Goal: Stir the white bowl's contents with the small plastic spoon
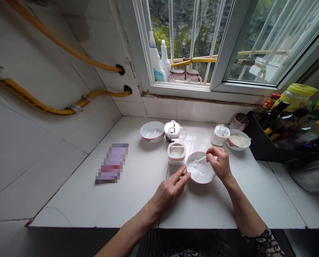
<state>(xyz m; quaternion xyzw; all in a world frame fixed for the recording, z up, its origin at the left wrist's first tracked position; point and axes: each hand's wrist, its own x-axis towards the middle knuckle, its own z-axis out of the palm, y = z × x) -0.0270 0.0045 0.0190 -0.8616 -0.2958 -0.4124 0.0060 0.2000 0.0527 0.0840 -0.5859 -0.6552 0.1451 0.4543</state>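
Observation:
A small bowl (202,179) with a pink rim stands on the white counter, white powder or grains in it. At its left side, my left hand (168,191) holds the rim with its fingertips, the fingers fairly straight. My right hand (220,164) pinches the handle of a small white spoon (197,162), whose head is inside the bowl over the white contents. Just behind my left fingers is a lidded seasoning jar (176,152). Another jar (172,129), with its clear lid raised, stands behind that one.
A larger bowl (152,132) with a spoon sits at the back left. On the right are a closed jar (220,134), a bowl of pale contents (238,141) and a black box (266,151) of bottles. A blurred purple packet-like item (112,162) lies left.

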